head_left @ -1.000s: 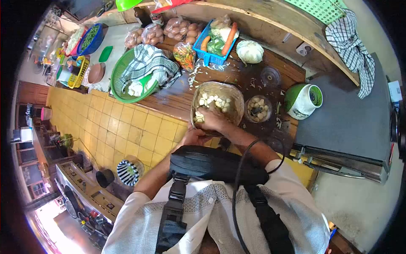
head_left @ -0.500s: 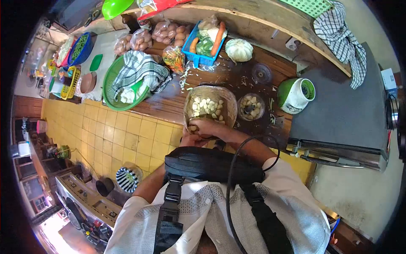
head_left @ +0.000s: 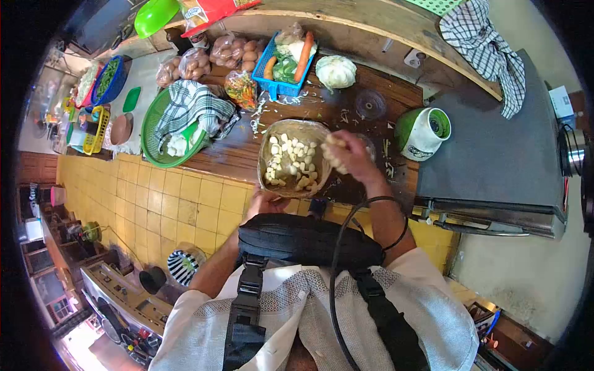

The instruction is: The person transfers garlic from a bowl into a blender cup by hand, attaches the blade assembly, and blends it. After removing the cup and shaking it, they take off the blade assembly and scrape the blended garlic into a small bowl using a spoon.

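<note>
A clear glass bowl (head_left: 270, 131) with several peeled garlic cloves (head_left: 291, 157) stands at the near edge of the wooden counter. My left hand (head_left: 267, 201) grips the bowl's near rim from below, mostly hidden by it. My right hand (head_left: 348, 154) is to the right of the bowl, closed around a handful of garlic cloves, above a small glass jar (head_left: 369, 141) that it largely covers.
A green-and-white blender base (head_left: 424, 131) stands right of the jar. A grey appliance top (head_left: 495, 148) lies at the right. Behind are a cabbage (head_left: 336, 70), a blue basket of vegetables (head_left: 286, 59) and a green basket with a checked cloth (head_left: 185, 111). Yellow floor tiles (head_left: 179, 198) lie below.
My right hand left the bowl's near rim and moved right with garlic cloves, over the small jar. The left hand stays under the bowl.
</note>
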Tool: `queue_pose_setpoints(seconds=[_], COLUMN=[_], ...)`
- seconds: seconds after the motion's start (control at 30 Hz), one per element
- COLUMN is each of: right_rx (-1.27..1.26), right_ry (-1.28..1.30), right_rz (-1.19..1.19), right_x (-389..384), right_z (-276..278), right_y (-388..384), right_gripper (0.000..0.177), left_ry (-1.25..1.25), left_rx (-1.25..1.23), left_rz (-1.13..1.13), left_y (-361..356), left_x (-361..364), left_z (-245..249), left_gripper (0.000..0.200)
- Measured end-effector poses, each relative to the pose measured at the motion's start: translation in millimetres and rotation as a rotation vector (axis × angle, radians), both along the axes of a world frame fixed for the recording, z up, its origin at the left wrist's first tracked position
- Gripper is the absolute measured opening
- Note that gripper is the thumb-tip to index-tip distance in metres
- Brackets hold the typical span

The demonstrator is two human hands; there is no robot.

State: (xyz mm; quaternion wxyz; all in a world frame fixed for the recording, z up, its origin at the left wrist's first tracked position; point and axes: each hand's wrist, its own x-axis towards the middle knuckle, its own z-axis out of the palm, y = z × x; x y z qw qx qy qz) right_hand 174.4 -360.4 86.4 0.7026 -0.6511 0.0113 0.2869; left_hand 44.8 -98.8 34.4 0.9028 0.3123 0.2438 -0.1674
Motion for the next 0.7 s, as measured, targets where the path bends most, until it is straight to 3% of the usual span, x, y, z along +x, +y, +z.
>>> queue_pose_setpoints(seconds=[0.03,0.1,0.13,0.2,0.33,0.4,0.47,0.53,0.6,0.63,0.7], right_rx=[0.000,-0.456,-0.457,-0.709,-0.656,-0.703,-0.751,-0.614,-0.660,-0.708,-0.795], right_ry=[0.000,-0.548,-0.546,-0.907,-0.927,-0.990,-1.055,-0.921,-0.896,-0.869,-0.976], right_rz=[0.000,-0.094,-0.098,-0.111,0.003,0.028,0.057,-0.100,-0.043,0.008,-0.046], right_x=[2,9,10,13,4,-2,-8,-13,-12,-12,-10], right_z=[0,-3,-9,-25,-41,-42,-43,-39,-38,-34,-23], right_y=[-13,-35,-42,-53,-50,-54,-60,-64,-65,-63,-51], right_gripper=[0.035,0.028,0.028,0.025,0.030,0.033,0.036,0.039,0.037,0.035,0.032], left_ry=[0.000,-0.004,-0.005,-0.009,-0.067,0.061,0.047,0.033,-0.472,-0.472,0.112], left_rx=[0.000,0.010,0.014,0.022,0.149,-0.010,0.028,0.068,0.376,0.376,-0.037], left_rz=[0.000,0.006,0.006,0.010,-0.051,-0.003,-0.023,-0.038,-0.203,-0.200,-0.020], left_y=[0,0,0,0,3,4,5,12,26,23,17], left_x=[-1,-1,-2,-3,-7,-4,0,-6,-22,-17,-5], left_z=[0,-4,-7,-14,-35,-30,-30,-53,-116,-94,-48], left_gripper=[0.048,0.048,0.049,0.050,0.054,0.058,0.058,0.058,0.058,0.058,0.056])
